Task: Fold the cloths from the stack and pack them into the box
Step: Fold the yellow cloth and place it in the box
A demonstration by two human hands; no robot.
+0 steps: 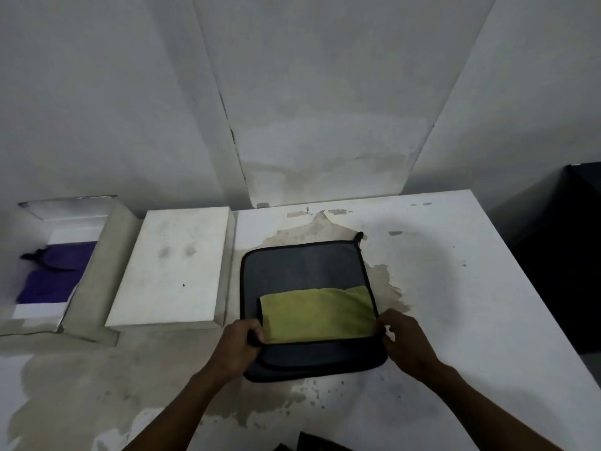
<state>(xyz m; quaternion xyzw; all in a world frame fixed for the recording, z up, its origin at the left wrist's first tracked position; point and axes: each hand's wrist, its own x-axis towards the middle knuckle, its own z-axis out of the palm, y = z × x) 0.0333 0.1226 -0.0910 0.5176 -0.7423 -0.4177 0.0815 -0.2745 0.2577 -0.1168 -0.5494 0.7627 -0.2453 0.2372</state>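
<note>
A grey cloth [302, 271] with black edging lies flat near the middle of the worktop [455, 288], its near part turned back to show a yellow-green underside. The left hand [239, 343] pinches the folded edge at its left end, the right hand [401, 340] at its right end, both grips clamped on it. One open box [97, 255] at the worktop's left edge holds purple cloth [55, 275]; one white lid [172, 265] lies beside it.
</note>
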